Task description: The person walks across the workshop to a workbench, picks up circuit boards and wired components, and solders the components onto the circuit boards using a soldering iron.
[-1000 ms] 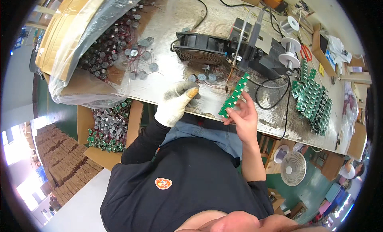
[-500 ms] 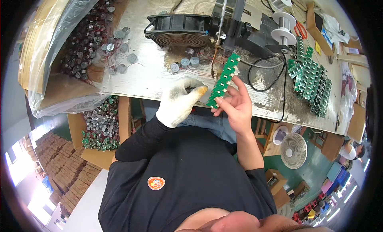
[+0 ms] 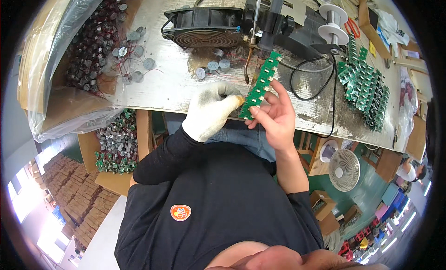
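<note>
My bare right hand (image 3: 278, 117) grips the lower end of a long green circuit board strip (image 3: 261, 85), which slants up and away over the bench edge. My left hand (image 3: 207, 108), in a white glove with stained fingertips, is closed in a pinch at the strip's lower left edge. Whatever sits between those fingertips is too small to make out. Just beyond the strip, a soldering iron tip (image 3: 246, 75) points down from its stand. Several small round silver motors (image 3: 213, 66) with thin red wires lie left of the tip.
A black fan (image 3: 203, 23) stands behind the motors, with solder spools (image 3: 333, 24) to its right. Stacked green board strips (image 3: 366, 91) lie at the right. A plastic-lined carton (image 3: 51, 79) of motors is at left. A black cable (image 3: 291, 86) loops across the bench.
My gloved left fingertips have come closer to the lower edge of the strip and now meet it. My right hand keeps its grip on the strip. The whole view has shifted slightly.
</note>
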### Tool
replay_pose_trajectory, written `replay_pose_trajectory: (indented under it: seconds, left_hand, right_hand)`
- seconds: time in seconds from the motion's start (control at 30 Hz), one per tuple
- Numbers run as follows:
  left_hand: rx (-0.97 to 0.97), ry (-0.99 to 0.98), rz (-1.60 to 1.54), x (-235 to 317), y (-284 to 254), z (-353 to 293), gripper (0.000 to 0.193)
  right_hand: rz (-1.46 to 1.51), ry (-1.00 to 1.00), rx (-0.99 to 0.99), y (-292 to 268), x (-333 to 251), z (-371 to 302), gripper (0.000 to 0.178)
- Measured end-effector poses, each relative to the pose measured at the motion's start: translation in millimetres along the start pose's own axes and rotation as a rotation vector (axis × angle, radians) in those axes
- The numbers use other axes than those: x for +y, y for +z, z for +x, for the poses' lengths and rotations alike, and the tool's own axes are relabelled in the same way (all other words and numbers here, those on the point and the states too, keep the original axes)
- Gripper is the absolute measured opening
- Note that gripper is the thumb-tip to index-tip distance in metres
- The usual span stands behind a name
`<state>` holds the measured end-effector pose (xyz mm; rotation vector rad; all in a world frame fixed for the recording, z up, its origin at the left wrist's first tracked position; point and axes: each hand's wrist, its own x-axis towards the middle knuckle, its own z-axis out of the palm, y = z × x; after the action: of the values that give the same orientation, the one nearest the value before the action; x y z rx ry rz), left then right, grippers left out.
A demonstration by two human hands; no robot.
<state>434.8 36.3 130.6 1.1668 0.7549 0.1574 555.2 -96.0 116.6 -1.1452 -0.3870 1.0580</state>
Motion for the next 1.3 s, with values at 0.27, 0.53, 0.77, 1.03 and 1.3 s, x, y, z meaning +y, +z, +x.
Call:
replay_pose_trajectory:
  seconds: [0.27,0.53,0.77,1.03,1.3]
  left_hand:
    - [0.049,0.074,0.071,5.8,3.5,4.9,0.018]
    - [0.058,0.075,0.059,6.4,2.5,6.8,0.015]
    - [0.061,0.102,0.018,6.9,4.4,6.4,0.015]
    - [0.075,0.077,0.045,3.8,7.5,5.1,0.019]
    - [0.074,0.081,0.104,5.9,4.2,8.5,0.019]
  right_hand:
    - [0.016,-0.033,0.027,0.2,1.8,2.4,0.068]
    - [0.012,-0.044,0.022,2.2,-1.9,4.1,0.068]
    - [-0.005,-0.048,0.010,0.8,-2.7,4.2,0.068]
    - [0.003,-0.048,0.032,-0.6,1.9,1.1,0.069]
    - [0.005,-0.035,0.048,1.6,-2.2,4.0,0.068]
